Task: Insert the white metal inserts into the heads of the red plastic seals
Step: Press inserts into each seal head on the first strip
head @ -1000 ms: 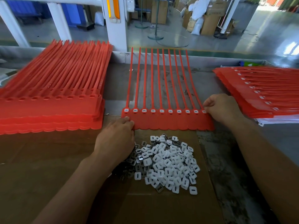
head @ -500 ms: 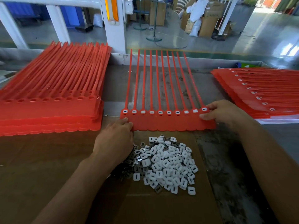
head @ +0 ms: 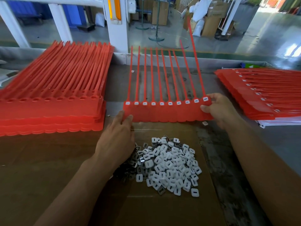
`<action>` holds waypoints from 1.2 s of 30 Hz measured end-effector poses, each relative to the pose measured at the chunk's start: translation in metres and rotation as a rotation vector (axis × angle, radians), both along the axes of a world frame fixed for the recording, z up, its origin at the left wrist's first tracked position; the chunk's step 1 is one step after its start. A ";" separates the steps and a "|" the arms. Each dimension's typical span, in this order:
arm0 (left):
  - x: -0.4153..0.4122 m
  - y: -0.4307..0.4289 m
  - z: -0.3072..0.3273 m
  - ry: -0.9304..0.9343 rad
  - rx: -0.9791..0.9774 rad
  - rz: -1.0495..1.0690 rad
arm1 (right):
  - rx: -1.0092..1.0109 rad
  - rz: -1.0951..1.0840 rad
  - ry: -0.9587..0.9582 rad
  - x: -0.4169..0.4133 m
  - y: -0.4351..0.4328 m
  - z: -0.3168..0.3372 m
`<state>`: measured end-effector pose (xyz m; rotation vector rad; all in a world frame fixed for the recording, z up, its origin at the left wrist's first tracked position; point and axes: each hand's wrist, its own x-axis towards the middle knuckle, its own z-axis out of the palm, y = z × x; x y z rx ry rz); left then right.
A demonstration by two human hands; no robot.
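Cardboard sheet (head: pixel 162 209) on a scuffed grey bench (head: pixel 117 82), and the pile of inserts (head: pixel 171 163) sits dead centre on it. Just left of the pile, the left hand (head: pixel 117 141) reaches forward, fingers fairly straight, tips on the near left corner of the strip of seals (head: pixel 166 113). That strip lies just beyond the pile, long axis left to right, tails pointing away, all ten heads showing white. Beyond the pile to the right, the right hand (head: pixel 218 108) pinches the strip's right end, which is tipped up off the bench. Looks finished to me, and that hand's nearer the right stack (head: pixel 260 95) with inserts showing. Unfilled stack (head: pixel 52 101) is far left, factory floor (head: pixel 162 41) way behind.
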<state>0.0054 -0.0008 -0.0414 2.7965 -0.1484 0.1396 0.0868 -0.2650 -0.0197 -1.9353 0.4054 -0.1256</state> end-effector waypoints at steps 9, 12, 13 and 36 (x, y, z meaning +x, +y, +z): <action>-0.002 0.000 0.000 -0.038 0.013 -0.028 | -0.006 -0.091 -0.046 0.038 0.003 -0.013; -0.001 0.000 -0.001 -0.040 0.026 -0.025 | -0.061 -0.154 -0.096 0.049 0.007 -0.014; -0.001 -0.001 -0.001 -0.039 0.028 -0.021 | -0.077 -0.171 -0.107 0.052 0.008 -0.014; -0.004 0.001 0.001 -0.057 0.011 -0.015 | -0.539 0.679 -0.204 -0.007 0.131 0.016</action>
